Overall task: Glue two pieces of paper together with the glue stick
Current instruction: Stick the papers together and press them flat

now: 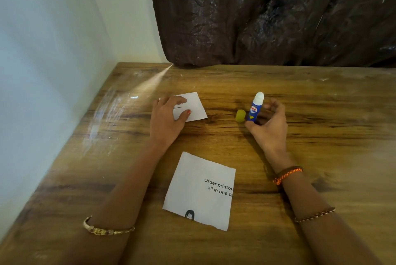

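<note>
So the right hand [270, 124] has its fingers curled round the uncapped blue glue stick [255, 108], mid-worktop [321, 136], upright, white tip tilted a bit away. Left hand [166, 118] presses the small white paper slip [194, 107] flat, fingers relaxed. Looks like gluing comes next: tip it down onto the paper. Bigger printed white sheet [199, 192] waits by the near edge.

Uncapped blue glue stick [255, 108] upright, yellow cap [240, 115] beside, two white papers [194, 106] [200, 192] apart

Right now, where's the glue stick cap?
In the head view the yellow cap sits on the table, right of centre, just left of the uncapped glue stick held by the right hand.
</note>
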